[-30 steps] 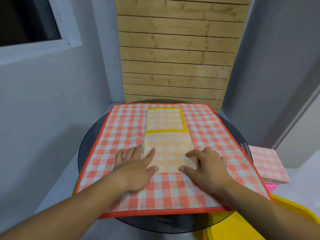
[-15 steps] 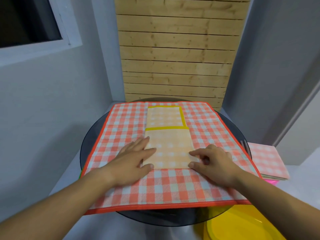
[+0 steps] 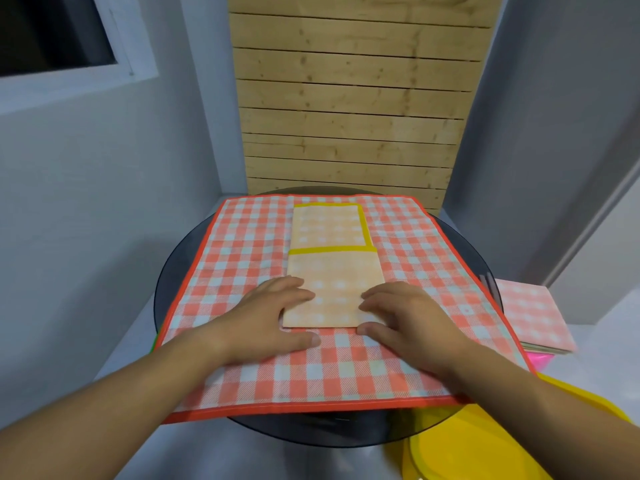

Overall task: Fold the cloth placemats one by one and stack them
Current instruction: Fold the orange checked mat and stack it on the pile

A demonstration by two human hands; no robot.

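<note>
Left hand (image 3: pixel 268 318) and right hand (image 3: pixel 407 317) are pressing flat, fingers uncurled, on the yellow mat (image 3: pixel 334 289) at centre; it is looking soft, light, best pinched at near corners.

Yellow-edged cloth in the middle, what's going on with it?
A person is folding placemats. The left hand and right hand rest on the near end of a folded yellow-edged orange checked placemat, lying on a spread red checked placemat on a round dark glass table. Folded placemats are stacked at right.
</note>
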